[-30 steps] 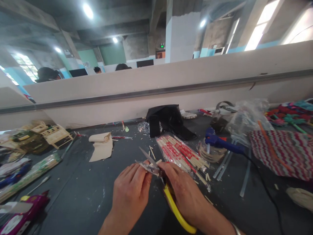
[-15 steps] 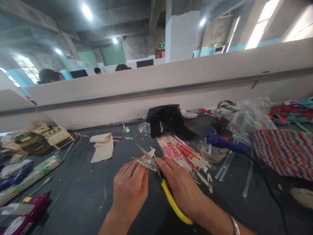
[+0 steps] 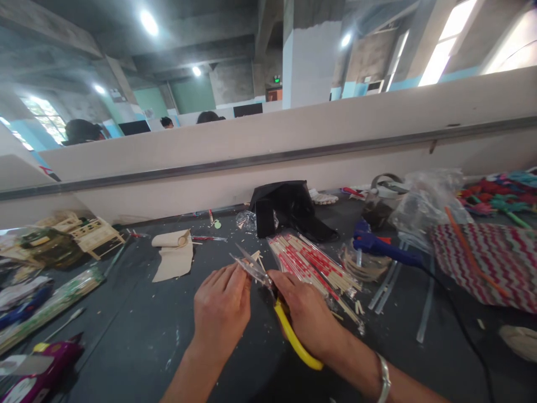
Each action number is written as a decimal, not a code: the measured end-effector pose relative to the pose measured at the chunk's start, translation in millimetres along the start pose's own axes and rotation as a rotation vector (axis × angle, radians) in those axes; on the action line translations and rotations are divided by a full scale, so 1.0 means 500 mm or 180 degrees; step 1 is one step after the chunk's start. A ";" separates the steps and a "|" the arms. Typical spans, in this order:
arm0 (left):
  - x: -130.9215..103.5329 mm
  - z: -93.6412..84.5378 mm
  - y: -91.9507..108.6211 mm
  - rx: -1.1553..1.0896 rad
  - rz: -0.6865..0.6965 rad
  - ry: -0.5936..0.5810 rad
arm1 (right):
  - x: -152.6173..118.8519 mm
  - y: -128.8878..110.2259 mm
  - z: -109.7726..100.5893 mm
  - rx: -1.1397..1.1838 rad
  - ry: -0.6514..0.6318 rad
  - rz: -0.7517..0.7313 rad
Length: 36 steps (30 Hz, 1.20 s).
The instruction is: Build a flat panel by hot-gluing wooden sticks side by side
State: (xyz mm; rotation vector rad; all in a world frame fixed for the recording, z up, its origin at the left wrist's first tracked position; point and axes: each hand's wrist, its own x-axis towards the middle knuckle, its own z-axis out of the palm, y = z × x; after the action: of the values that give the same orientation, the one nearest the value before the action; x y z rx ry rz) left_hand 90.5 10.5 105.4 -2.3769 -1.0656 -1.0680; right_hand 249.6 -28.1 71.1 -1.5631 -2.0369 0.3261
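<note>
My right hand point(image 3: 308, 313) is closed around yellow-handled scissors point(image 3: 296, 341), whose metal blades are parted and point up and to the left. Close beside the blades, my left hand point(image 3: 224, 308) is closed, its fingertips pinching something small that I cannot make out. Short pale wooden pieces point(image 3: 257, 256) show just past the blades. Behind my right hand lie wooden sticks with red-printed wrapping point(image 3: 308, 260) on the dark table point(image 3: 138, 330).
A blue glue gun point(image 3: 386, 247) with a black cable and clear glue sticks lie at right, near a striped cloth point(image 3: 482, 263). Beige fabric point(image 3: 173, 260), a black bag point(image 3: 289, 210), wooden models point(image 3: 98, 238) and a purple tool point(image 3: 46, 366) lie around.
The scissors have turned slightly and their blades stand closer together. Both hands have shifted a little to the left.
</note>
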 end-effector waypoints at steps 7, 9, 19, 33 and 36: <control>-0.021 -0.017 -0.016 -0.0166 -0.0325 -0.0066 | 0.001 0.011 0.014 0.0097 0.0252 -0.0083; -0.050 -0.034 -0.017 -0.0458 -0.0995 0.0081 | -0.002 0.018 0.017 0.0084 0.0430 -0.0118; -0.083 -0.058 -0.014 -0.5982 -0.4432 -0.1278 | -0.026 0.041 0.041 -0.0165 0.0645 -0.0825; -0.069 -0.030 0.006 -0.6465 -0.4665 -0.1118 | -0.047 0.072 0.038 -0.0324 0.0764 -0.1137; -0.062 -0.022 0.010 -0.6142 -0.4895 -0.1060 | -0.045 0.074 0.037 -0.0327 0.0715 -0.1125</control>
State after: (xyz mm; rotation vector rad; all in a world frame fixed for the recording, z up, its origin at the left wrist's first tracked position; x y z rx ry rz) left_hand 75.1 -14.5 89.6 -1.9384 -3.1828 -3.4602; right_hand 273.3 -35.9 31.0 -1.2014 -2.1237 -0.0853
